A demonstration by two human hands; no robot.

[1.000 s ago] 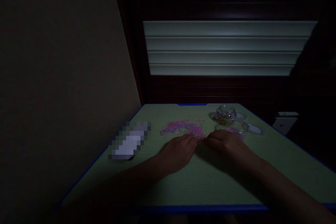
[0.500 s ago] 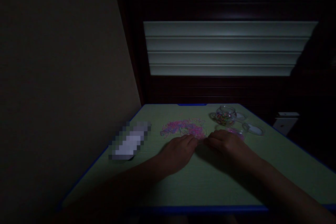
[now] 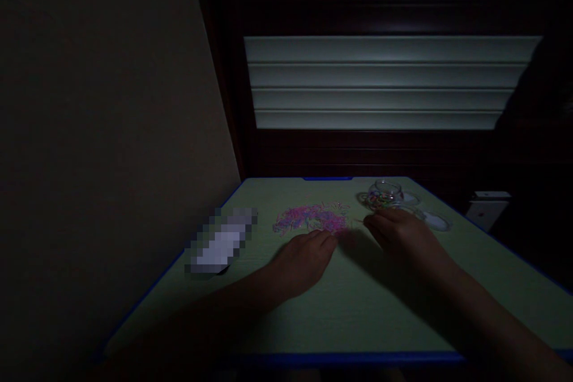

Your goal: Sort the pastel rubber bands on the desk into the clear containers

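Observation:
A loose pile of small pink and purple rubber bands [image 3: 308,216] lies on the pale green table [image 3: 340,316]. At the pile's near edge rests my left hand [image 3: 307,259], its fingers closed together; whatever they pinch is hidden. My right hand [image 3: 398,233] is raised to the right of the pile with its fingers pinched. A thin pale loop, seemingly a rubber band [image 3: 358,221], sticks out from its fingertips. Just behind this hand stands a clear jar [image 3: 385,193] with multicoloured small pieces inside. My right hand partly covers a clear container beside the jar.
Round clear lids [image 3: 436,222] lie at the right, near the jar. A pixelated pale object [image 3: 221,242] sits on the table's left side. Beyond the right edge is a white box [image 3: 487,210]. A wall rises on the left, and a dark slatted panel stands behind the table.
My right hand has moved right and up, away from my left hand, with a thin loop in its fingertips. My left hand has stayed almost in place.

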